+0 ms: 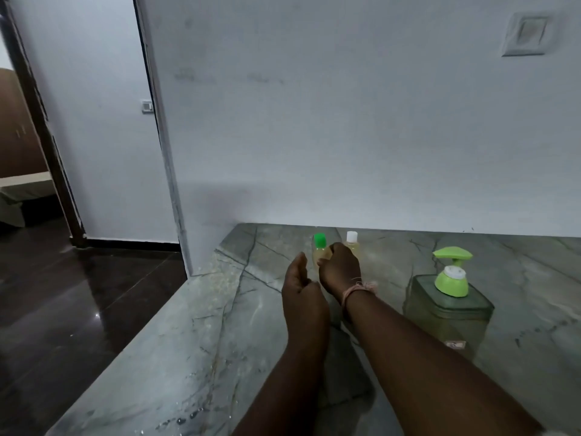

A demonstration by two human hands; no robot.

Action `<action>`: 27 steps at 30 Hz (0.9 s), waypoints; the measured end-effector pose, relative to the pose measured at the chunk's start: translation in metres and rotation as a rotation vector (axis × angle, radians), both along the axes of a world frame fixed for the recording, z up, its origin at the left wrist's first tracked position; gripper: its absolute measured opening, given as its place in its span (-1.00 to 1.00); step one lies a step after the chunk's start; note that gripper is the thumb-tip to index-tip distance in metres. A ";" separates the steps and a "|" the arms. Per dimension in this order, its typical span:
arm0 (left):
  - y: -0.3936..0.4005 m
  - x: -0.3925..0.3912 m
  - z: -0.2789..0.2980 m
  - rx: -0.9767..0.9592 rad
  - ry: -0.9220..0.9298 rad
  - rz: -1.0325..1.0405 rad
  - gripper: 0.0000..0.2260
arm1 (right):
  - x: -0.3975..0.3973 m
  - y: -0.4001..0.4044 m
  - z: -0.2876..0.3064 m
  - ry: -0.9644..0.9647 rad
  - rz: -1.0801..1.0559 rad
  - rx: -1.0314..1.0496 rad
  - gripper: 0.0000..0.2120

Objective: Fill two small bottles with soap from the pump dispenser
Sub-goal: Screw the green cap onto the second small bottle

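The left hand (300, 283) hangs over the middle of the desk (195, 325), fingers straight and relaxed, palm turned toward the right, holding nothing. Just beyond and to the right of it stands the green-capped bottle (320, 248), upright near the desk's far edge by the wall, with yellowish liquid showing through its body. The right hand (339, 267) is the nearer of the two: its curled fingers reach the bottle's right side, though whether they truly grip it or only touch it I cannot tell, since the knuckles hide the contact. Directly behind that hand, also upright at the far edge, stands the white-capped bottle (352, 245), likewise holding pale liquid and untouched. Well apart to the right, closer to the near edge, sits the pump dispenser (449, 297) with its green spout pointing left toward the bottles. Both bottles look capped and filled, so the task appears close to finished.
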State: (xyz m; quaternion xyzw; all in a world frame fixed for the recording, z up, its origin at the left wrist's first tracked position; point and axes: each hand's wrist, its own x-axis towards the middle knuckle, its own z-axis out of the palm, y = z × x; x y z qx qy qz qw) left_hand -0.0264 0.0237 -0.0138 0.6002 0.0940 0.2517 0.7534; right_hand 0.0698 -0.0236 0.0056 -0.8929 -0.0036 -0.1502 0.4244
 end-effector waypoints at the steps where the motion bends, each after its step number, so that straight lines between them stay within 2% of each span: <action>1: -0.001 0.000 0.000 -0.003 0.006 -0.008 -0.43 | 0.005 0.002 -0.002 0.012 0.004 -0.006 -0.81; 10: 0.004 0.009 -0.001 -0.049 0.066 -0.046 -0.41 | 0.025 0.010 -0.011 0.006 -0.023 0.033 -0.71; 19: 0.002 0.009 -0.001 -0.108 0.031 -0.063 -0.40 | 0.018 0.013 -0.013 0.032 -0.021 0.050 -0.46; 24: 0.001 0.011 -0.003 -0.112 0.016 -0.050 -0.42 | -0.006 0.004 -0.005 0.042 -0.027 0.037 -0.43; 27: 0.002 0.009 -0.004 -0.074 0.008 -0.049 -0.48 | -0.031 -0.006 0.004 -0.009 0.020 0.043 -0.53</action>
